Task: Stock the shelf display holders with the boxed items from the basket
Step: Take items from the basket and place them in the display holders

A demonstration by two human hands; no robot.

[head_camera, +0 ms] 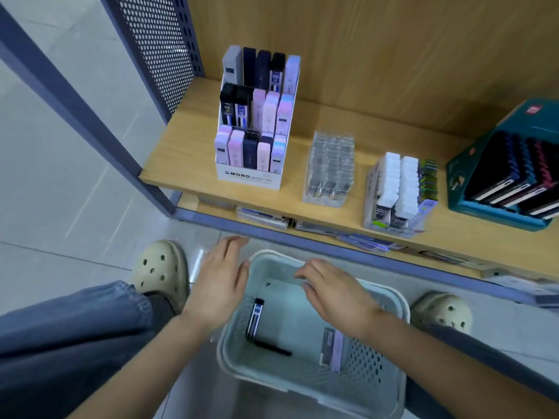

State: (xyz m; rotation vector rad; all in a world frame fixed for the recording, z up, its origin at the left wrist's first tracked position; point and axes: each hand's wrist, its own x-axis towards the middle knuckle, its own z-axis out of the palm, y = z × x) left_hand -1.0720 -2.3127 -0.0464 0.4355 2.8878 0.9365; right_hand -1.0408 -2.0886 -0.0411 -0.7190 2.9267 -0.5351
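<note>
A pale perforated basket (pixel 390 385) sits on the floor between my feet. Inside lie a black boxed item (pixel 256 317) at the left, a thin black piece (pixel 272 349) below it, and a grey-lilac box (pixel 332 347) at the right. My left hand (pixel 222 282) hovers open over the basket's left rim, holding nothing. My right hand (pixel 329 290) reaches over the basket's far side with loosely bent fingers, empty. On the wooden shelf (pixel 187 152) stands a white tiered MONO display holder (pixel 249 176) filled with black, navy and pastel boxes.
Right of the MONO holder stand a clear plastic holder (pixel 328 170), a holder of white-capped boxes (pixel 399 192) and a teal box of dark notebooks (pixel 511 179). A grey perforated side panel (pixel 157 46) bounds the shelf at left. A lower shelf (pixel 332 229) holds flat packs.
</note>
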